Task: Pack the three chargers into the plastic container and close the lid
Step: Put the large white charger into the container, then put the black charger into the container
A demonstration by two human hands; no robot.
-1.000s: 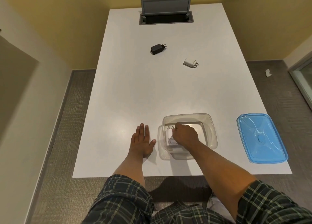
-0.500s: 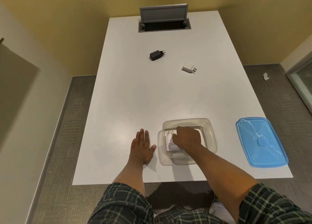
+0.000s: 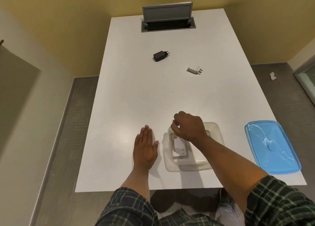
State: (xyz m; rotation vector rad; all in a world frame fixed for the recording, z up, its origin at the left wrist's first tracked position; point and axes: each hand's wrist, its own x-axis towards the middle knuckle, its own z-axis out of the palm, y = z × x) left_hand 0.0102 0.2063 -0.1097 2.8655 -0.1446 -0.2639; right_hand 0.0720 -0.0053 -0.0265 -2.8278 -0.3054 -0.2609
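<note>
A clear plastic container (image 3: 189,167) stands near the table's front edge. One white charger (image 3: 179,148) lies inside it on the left, prongs pointing away from me. My right hand (image 3: 189,127) hovers over the container's far left rim, fingers loosely curled and holding nothing. Left of the container, my left hand (image 3: 144,149) rests flat on the table, palm down. A black charger (image 3: 159,55) and a second white charger (image 3: 193,68) lie far up the table. The blue lid (image 3: 271,147) lies right of the container.
The white table (image 3: 136,98) ends at a grey cable box (image 3: 167,23) with its flap raised at the far edge. The lid sits close to the table's front right corner. A scrap of white paper (image 3: 273,76) lies on the floor at right.
My right hand has let go of the white charger inside the container and lifted up and away towards the far rim. The left hand stays flat.
</note>
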